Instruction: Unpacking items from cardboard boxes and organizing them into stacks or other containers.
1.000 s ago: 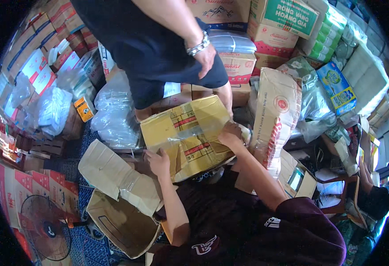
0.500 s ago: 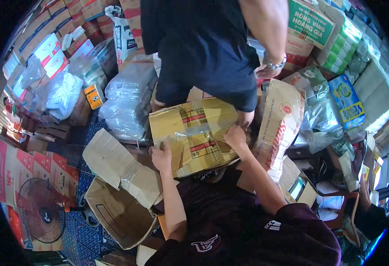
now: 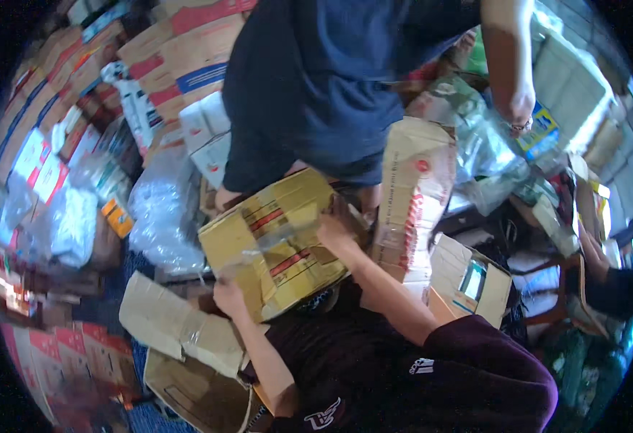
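Note:
A yellow-brown, creased cardboard box [image 3: 291,244] with clear tape and red printed bands lies tilted in front of me at chest level. My left hand [image 3: 228,296] has its fingers closed on the box's lower left edge. My right hand [image 3: 334,231] grips the right part of the same cardboard, its fingertips partly blurred. A torn flap of plain cardboard [image 3: 158,310] and an open empty carton [image 3: 190,397] are below left of it. A long, upright piece of printed cardboard [image 3: 403,187] stands just to the right.
A person in dark clothes [image 3: 309,86] stands close over the box, one hand reaching right. Another person's arm [image 3: 598,267] is at far right. Stacked cartons [image 3: 183,50], plastic-wrapped bundles [image 3: 165,216] and a small open box [image 3: 453,267] surround me.
The standing person has moved right, reaching toward the plastic bags. The box and both my hands sit further left in the view, which has shifted and blurred.

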Demonstrator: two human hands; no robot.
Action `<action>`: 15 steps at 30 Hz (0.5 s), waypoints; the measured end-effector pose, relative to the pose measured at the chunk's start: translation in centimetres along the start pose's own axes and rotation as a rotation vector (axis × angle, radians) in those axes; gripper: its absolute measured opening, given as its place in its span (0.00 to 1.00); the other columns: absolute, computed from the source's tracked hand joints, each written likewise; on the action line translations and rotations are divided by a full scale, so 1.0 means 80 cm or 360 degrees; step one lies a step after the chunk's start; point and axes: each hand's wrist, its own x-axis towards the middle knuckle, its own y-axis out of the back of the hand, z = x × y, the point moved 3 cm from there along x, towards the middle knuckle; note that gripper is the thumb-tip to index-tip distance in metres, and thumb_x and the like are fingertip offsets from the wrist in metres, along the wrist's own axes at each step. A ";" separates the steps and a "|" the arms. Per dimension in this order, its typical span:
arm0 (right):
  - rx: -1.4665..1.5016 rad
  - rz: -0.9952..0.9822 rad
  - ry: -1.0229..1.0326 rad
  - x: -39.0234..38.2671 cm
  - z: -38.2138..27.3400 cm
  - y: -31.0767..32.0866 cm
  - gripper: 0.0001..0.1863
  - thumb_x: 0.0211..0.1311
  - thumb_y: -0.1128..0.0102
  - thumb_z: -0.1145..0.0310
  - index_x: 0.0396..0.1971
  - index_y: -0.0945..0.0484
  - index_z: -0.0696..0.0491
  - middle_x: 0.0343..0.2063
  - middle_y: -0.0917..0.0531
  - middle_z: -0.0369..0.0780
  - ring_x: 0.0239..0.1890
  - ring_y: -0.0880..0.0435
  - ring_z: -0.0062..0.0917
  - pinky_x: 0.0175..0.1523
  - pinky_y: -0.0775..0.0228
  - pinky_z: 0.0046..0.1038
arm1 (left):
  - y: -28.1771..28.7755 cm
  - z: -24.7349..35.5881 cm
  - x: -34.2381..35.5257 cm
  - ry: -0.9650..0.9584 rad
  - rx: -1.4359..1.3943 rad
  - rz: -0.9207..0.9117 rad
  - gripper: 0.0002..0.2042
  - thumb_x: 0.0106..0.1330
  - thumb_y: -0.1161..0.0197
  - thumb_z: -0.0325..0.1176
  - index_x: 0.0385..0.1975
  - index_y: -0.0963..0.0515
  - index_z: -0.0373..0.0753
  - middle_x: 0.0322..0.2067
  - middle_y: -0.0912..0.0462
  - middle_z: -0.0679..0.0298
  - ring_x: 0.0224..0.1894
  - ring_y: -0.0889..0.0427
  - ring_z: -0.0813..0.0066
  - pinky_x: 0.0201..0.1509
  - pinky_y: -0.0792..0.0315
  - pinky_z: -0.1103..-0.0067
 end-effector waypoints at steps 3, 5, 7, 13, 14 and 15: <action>0.0347 -0.0057 -0.0233 -0.020 -0.002 0.025 0.30 0.51 0.54 0.61 0.50 0.36 0.69 0.53 0.37 0.59 0.56 0.39 0.49 0.61 0.49 0.43 | 0.000 0.001 0.001 0.0138 0.0070 -0.0126 0.27 0.63 0.57 0.49 0.20 0.25 0.27 0.23 0.24 0.39 0.30 0.24 0.42 0.32 0.30 0.57; 0.1003 0.0096 -0.0319 -0.025 -0.001 0.032 0.30 0.51 0.53 0.60 0.49 0.36 0.70 0.51 0.36 0.60 0.54 0.37 0.50 0.59 0.48 0.43 | 0.000 0.003 -0.001 0.0146 0.0040 -0.0183 0.28 0.64 0.59 0.51 0.25 0.25 0.26 0.26 0.24 0.38 0.33 0.24 0.40 0.37 0.31 0.56; 0.0291 0.0092 -0.0207 -0.020 -0.003 0.031 0.31 0.52 0.53 0.60 0.50 0.38 0.71 0.49 0.34 0.59 0.52 0.35 0.50 0.57 0.46 0.44 | 0.001 0.005 0.000 0.0115 0.0105 -0.0161 0.29 0.64 0.59 0.51 0.25 0.25 0.25 0.27 0.24 0.37 0.33 0.25 0.40 0.37 0.32 0.56; 0.0483 0.0162 -0.0286 -0.002 0.010 0.004 0.34 0.54 0.52 0.59 0.52 0.43 0.71 0.47 0.34 0.58 0.48 0.33 0.50 0.55 0.44 0.44 | 0.001 0.006 0.002 0.0172 0.0032 -0.0196 0.29 0.64 0.58 0.52 0.26 0.25 0.24 0.27 0.24 0.37 0.34 0.25 0.40 0.37 0.32 0.57; 0.0475 0.0186 -0.0292 0.000 0.011 0.001 0.34 0.54 0.52 0.59 0.53 0.43 0.71 0.47 0.35 0.58 0.48 0.33 0.51 0.55 0.44 0.44 | 0.002 0.008 0.002 0.0147 0.0024 -0.0171 0.29 0.64 0.58 0.52 0.26 0.25 0.24 0.27 0.24 0.37 0.34 0.25 0.40 0.37 0.32 0.57; 0.0516 0.0225 -0.0280 0.001 0.011 -0.001 0.34 0.53 0.52 0.59 0.53 0.43 0.71 0.48 0.35 0.58 0.48 0.33 0.50 0.55 0.44 0.44 | 0.004 0.010 0.001 0.0149 0.0022 -0.0155 0.29 0.64 0.58 0.52 0.26 0.25 0.24 0.28 0.24 0.37 0.34 0.25 0.40 0.37 0.32 0.57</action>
